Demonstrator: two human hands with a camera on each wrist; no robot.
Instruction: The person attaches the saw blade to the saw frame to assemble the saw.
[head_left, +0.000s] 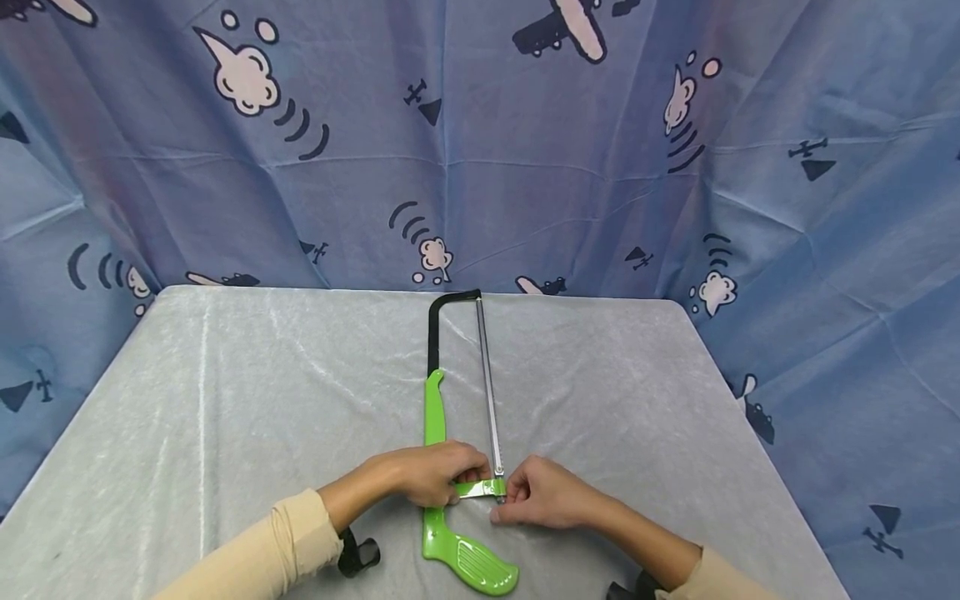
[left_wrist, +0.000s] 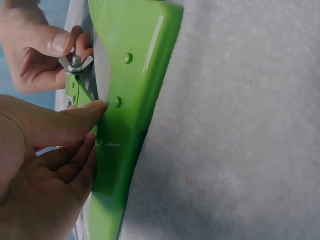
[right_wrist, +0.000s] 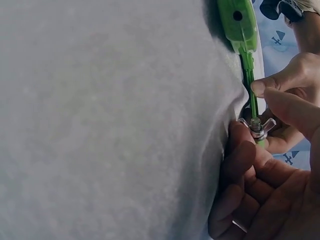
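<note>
A hacksaw with a bright green handle, a black bow and a silver blade lies on the cloth, its handle toward me. My left hand pinches the green lower arm of the frame between thumb and fingers. At the near end of the blade, a metal wing nut sits on a threaded bolt. Around that wing nut my right hand has its fingers curled, with a fingertip against one wing in the right wrist view. The thumb's exact contact is hard to tell.
Pale grey velvety cloth covers the table. Behind it and along both sides hangs a blue curtain printed with planes and clouds. A black strap is on my left wrist.
</note>
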